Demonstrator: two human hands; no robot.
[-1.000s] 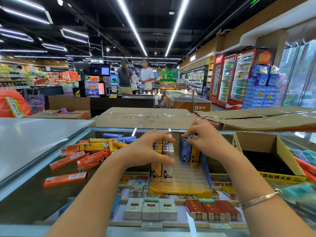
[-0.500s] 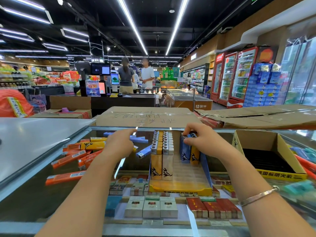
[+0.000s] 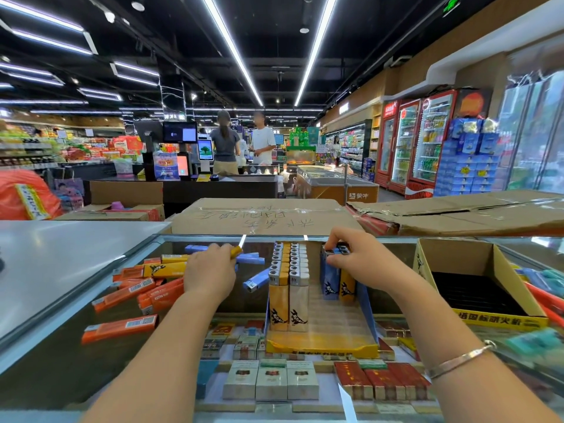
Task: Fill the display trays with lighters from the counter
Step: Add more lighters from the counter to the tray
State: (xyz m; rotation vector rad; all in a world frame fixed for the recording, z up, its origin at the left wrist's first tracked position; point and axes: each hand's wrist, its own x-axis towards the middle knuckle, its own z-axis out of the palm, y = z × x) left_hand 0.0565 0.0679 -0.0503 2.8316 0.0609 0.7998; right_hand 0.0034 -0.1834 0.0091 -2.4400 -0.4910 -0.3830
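Observation:
A display tray (image 3: 320, 346) with a yellow front lip stands on the glass counter (image 3: 61, 361). Two full rows of yellow and cream lighters (image 3: 288, 288) fill its left side. A blue and a yellow lighter (image 3: 337, 283) stand in its right rows. My right hand (image 3: 360, 254) holds their tops at the tray's back. My left hand (image 3: 210, 271) reaches over the loose pile of orange, yellow and blue lighters (image 3: 143, 285) on the left and grips a yellow lighter (image 3: 235, 251).
An open cardboard box (image 3: 482, 288) with a dark inside sits right of the tray, with more loose lighters (image 3: 543, 300) beyond it. Flattened cartons (image 3: 265, 218) line the counter's far edge. Cigarette packs (image 3: 271, 380) lie under the glass. Two people stand at the checkout behind.
My left hand left the tray, moved left to the loose pile and took hold of a yellow lighter. My right hand stayed on the lighters at the tray's back.

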